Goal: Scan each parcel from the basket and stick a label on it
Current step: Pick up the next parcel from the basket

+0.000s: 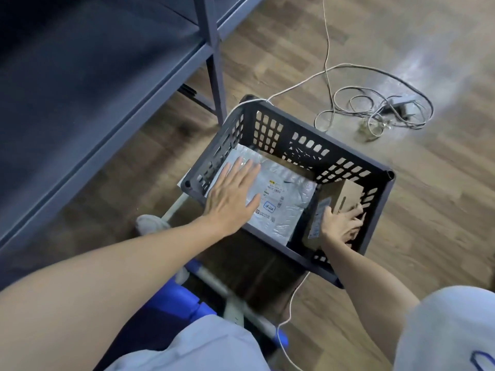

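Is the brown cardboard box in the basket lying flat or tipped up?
Tipped up. The brown cardboard box leans on edge against the dark plastic basket's right wall, with the right hand on it.

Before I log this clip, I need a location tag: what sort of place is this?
Probably a parcel storeroom or small sorting room: a plastic basket of parcels, a grey mailer and a cardboard box, beside metal shelving, cables on the floor.

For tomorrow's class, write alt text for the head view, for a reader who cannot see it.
A person reaches into a dark plastic basket on a wooden floor: right hand gripping a cardboard box, left hand open above a grey plastic mailer.
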Tool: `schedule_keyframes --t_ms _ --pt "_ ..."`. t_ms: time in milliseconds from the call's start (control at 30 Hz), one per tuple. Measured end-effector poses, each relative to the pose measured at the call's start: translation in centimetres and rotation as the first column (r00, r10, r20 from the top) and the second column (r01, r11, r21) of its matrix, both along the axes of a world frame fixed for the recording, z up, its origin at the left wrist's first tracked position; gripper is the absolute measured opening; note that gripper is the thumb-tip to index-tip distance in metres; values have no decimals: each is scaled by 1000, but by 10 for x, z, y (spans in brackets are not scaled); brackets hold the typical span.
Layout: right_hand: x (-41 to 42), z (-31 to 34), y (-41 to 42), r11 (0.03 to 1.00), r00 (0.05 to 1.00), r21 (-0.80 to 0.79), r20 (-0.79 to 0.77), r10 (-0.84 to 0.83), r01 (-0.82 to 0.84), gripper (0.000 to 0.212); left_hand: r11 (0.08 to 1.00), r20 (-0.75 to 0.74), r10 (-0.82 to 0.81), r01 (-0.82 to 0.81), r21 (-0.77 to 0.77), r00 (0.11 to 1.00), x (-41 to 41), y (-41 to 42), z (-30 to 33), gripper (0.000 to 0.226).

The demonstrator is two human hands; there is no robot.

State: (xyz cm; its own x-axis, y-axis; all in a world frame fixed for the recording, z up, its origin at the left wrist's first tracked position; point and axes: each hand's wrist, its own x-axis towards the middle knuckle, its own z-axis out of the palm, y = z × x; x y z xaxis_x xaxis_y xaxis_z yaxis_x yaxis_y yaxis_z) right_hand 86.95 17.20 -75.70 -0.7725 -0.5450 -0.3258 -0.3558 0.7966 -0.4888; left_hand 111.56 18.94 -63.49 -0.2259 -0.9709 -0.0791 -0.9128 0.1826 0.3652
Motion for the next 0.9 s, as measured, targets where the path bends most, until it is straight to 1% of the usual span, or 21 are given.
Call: schedule_keyframes --t_ms 133,200,267,367,433,467,567,667,767,900 --pt "4 -21 8 987 997 149 62 55 -64 72 1000 11 0 0 6 1000 0 -2 -8 62" --pt "6 -28 11 976 995 203 65 71 -83 74 1000 23 -2 2 4 1000 0 -2 -10 63" --pt "4 -36 13 966 994 240 82 77 -95 70 1000 31 2 -2 9 1000 1 -2 -13 63" --pt "-2 -40 13 926 984 350 147 96 -143 68 1000 36 13 -14 19 999 5 -1 -14 63" --pt "-2 -38 10 903 982 393 144 124 -172 64 1000 37 26 -26 12 999 8 0 -13 63" --pt "0 -36 8 900 983 398 117 142 -178 59 999 32 33 -33 5 999 10 0 -11 63" --pt "15 -27 1 919 977 344 -15 213 -195 46 999 29 51 -51 -10 998 16 1 -7 62" --pt "36 -15 -10 910 919 247 -130 371 -333 47 996 47 82 -81 -31 995 28 2 -1 62" --pt "68 4 -27 848 827 177 -190 528 -500 52 990 75 136 -132 -52 988 49 5 10 61" --pt "133 40 -49 729 701 61 -231 675 -682 53 971 101 229 -219 -96 968 84 16 33 61"
